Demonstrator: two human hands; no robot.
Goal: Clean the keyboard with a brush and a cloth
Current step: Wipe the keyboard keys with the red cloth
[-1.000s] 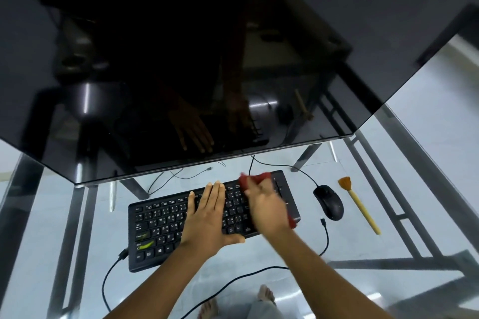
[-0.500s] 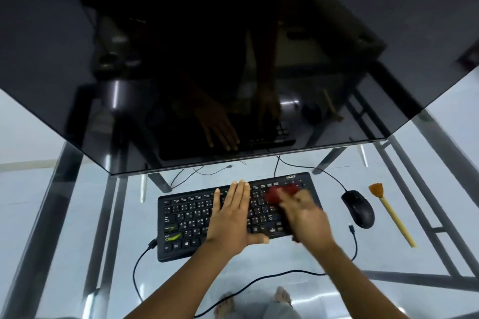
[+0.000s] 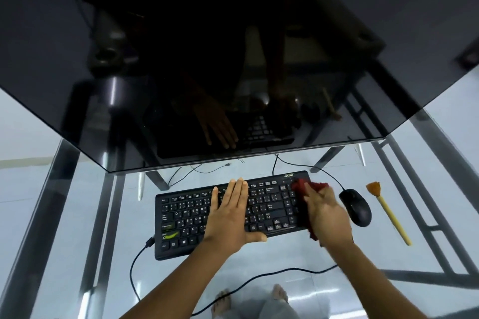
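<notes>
You are bracing the black keyboard (image 3: 186,217), at the middle of the glass desk (image 3: 77,215), with your flat left hand (image 3: 228,217). Your right hand (image 3: 328,215), fingers straight, is pressing the red cloth (image 3: 302,186) onto the keyboard's right end; wipe lightly along the rows.

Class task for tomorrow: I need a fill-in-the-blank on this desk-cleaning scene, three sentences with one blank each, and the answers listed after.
1. The right hand presses a ____ cloth onto the right end of the keyboard.
2. The left hand lies flat on the keys and holds ____.
3. The brush lies on the glass table, to the ____ of the mouse.

Missing words: red; nothing; right
</notes>
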